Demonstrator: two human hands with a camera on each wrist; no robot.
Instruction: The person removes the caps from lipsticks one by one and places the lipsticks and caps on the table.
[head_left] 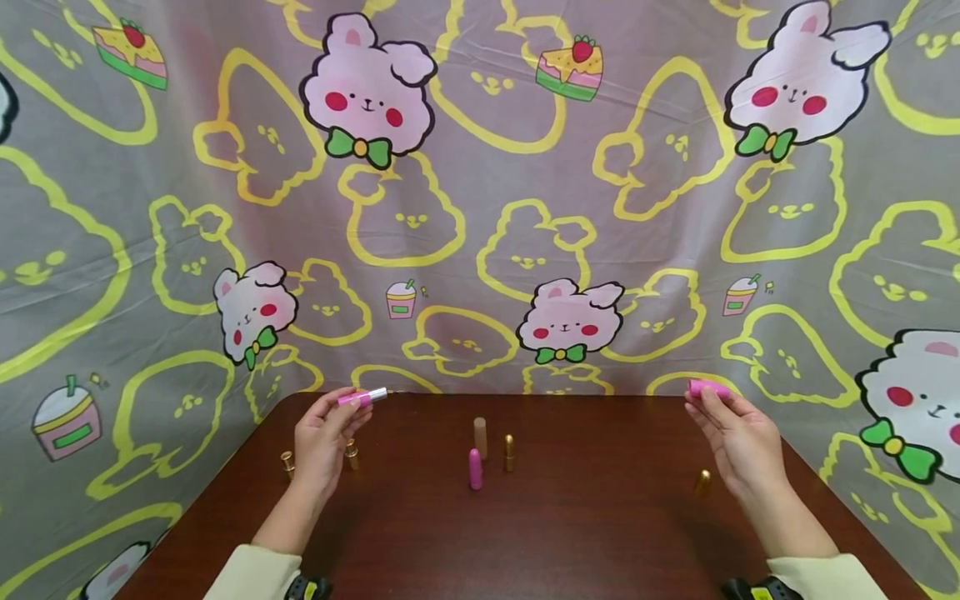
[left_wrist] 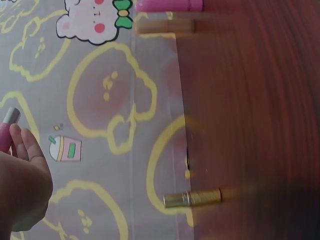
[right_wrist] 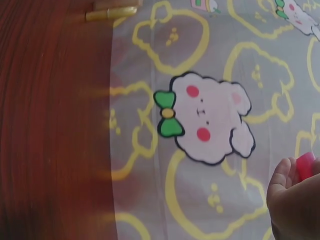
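My left hand (head_left: 318,442) pinches a pink lipstick tube (head_left: 363,398) with a silver collar, raised above the table at the left. Its silver end (left_wrist: 13,115) shows at the edge of the left wrist view. Over at the right, my right hand (head_left: 746,442) holds a pink lipstick cap (head_left: 707,387) between thumb and fingers; only a bit of it shows in the right wrist view. The two pieces are far apart. Below my left hand stand gold lipstick bases (head_left: 352,454) (head_left: 288,465). A small gold cap (head_left: 702,480) stands by my right hand.
Mid-table stand a pink lipstick (head_left: 476,469), a beige tube (head_left: 481,438) and a gold lipstick (head_left: 509,452), close together. The dark wooden table (head_left: 420,542) ends against a printed cloth (head_left: 465,208) that hangs behind and on both sides.
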